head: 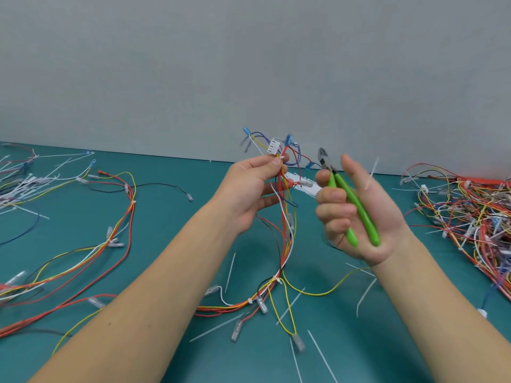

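My left hand (249, 189) pinches a bundle of coloured wires (284, 233) just below a white connector (273, 146), lifted above the table. The wires hang down from the hand to the teal tabletop (171, 217), bound by a white cable tie (275, 278). Blue terminals (289, 139) stick out at the top of the bundle. My right hand (356, 214) grips green-handled cutting pliers (348, 200), palm up, with the metal jaws (323, 157) pointing up and left, a short way right of the bundle. A blurred white tie piece (372, 172) is in the air by the thumb.
A loose harness (121, 225) lies on the left of the table. More wires and white ties (22, 178) are piled at the far left. A dense heap of wire harnesses (470, 214) fills the right. Cut tie strips (320, 355) lie scattered near me. A grey wall (249, 64) stands behind.
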Available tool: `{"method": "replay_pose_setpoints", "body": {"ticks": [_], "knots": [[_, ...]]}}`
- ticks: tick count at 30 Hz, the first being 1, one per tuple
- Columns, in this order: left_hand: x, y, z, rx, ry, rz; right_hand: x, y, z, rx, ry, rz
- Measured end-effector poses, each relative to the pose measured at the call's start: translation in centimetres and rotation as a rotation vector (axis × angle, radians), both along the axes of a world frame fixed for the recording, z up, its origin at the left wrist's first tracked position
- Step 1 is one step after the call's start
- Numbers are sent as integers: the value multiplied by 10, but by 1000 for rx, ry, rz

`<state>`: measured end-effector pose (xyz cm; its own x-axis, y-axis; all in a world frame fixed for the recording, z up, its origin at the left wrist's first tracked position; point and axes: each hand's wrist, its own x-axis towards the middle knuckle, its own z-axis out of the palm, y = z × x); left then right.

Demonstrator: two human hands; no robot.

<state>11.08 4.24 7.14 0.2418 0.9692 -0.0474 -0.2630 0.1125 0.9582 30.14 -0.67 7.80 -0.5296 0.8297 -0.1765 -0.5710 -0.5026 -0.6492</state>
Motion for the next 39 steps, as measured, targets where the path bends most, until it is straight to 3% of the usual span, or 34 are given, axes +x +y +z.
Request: {"method": "replay_pose_setpoints", "body": {"ticks": [6,9,12,16,18,20,23,28,33,37,39], "knots": [[-21,11,14,-78,-192,8,20,6,4,-51,102,-411],[-36,17,18,-153,-364,-22,25,6,7,-92,68,-505],[-48,21,19,-160,-426,-52,30,3,17,12,-281,-465],[-60,26,20,-155,-238,6,42,1,19,281,-1080,-522],[-63,27,20,-182,-222,19,47,3,10,336,-1351,-540],[-63,27,18,-210,-214,31,53,2,1,342,-1451,-439],[-64,28,14,-251,-200,62,58,-1,-8,340,-1538,-122],[-66,31,8,-289,-148,115,63,2,-17,420,-1568,-107],[-75,35,1,-212,142,232,69,-1,-15,403,-1458,-87],[-91,35,0,-99,831,278,68,-5,2,432,-1353,-197],[-95,29,10,-65,1064,309,65,-10,14,475,-1323,-235]]}}
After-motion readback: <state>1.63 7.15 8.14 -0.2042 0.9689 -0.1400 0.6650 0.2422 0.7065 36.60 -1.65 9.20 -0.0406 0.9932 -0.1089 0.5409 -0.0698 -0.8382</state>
